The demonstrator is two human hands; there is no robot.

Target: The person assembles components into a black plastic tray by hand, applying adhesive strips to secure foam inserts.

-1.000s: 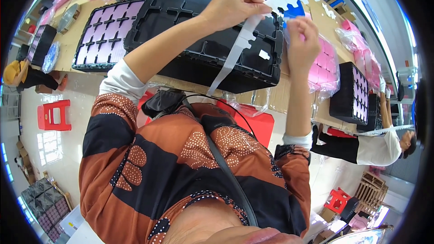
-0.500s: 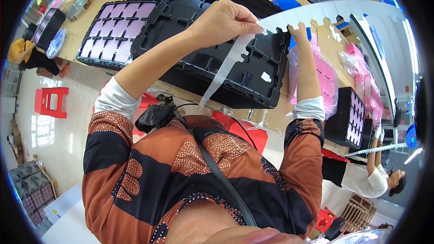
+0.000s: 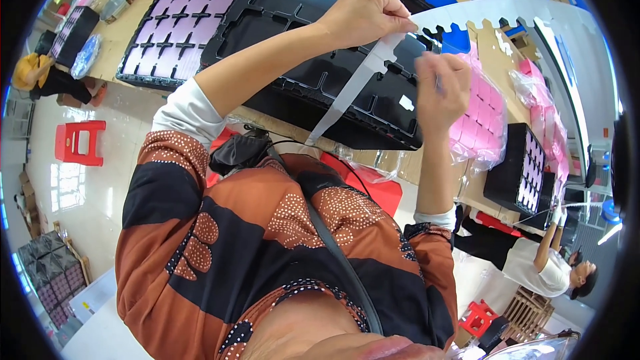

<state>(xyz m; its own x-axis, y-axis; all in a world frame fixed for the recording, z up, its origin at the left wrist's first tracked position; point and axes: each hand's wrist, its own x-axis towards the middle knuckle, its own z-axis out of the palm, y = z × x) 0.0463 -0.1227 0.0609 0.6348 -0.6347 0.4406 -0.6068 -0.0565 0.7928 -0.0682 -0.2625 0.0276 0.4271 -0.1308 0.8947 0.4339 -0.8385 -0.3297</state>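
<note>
My left hand (image 3: 363, 13) is raised over a black compartment tray (image 3: 313, 60) and pinches the top end of a long pale translucent strip (image 3: 350, 90) that hangs down toward my chest. My right hand (image 3: 441, 90) is lifted just right of it, fingers closed on a small thin piece, blurred by motion. The tray's compartments below my hands look empty apart from a small white bit (image 3: 405, 102).
A second black tray (image 3: 175, 33) with pink parts lies left on the wooden table (image 3: 127, 33). Pink parts in clear bags (image 3: 477, 120) and another filled tray (image 3: 527, 167) lie right. Red stools (image 3: 80, 141) stand on the floor. Another person (image 3: 543, 263) works at lower right.
The view has shifted so the trays sit lower in frame. My right hand has dropped from the strip's top edge to below and right of my left hand, which still holds the strip.
</note>
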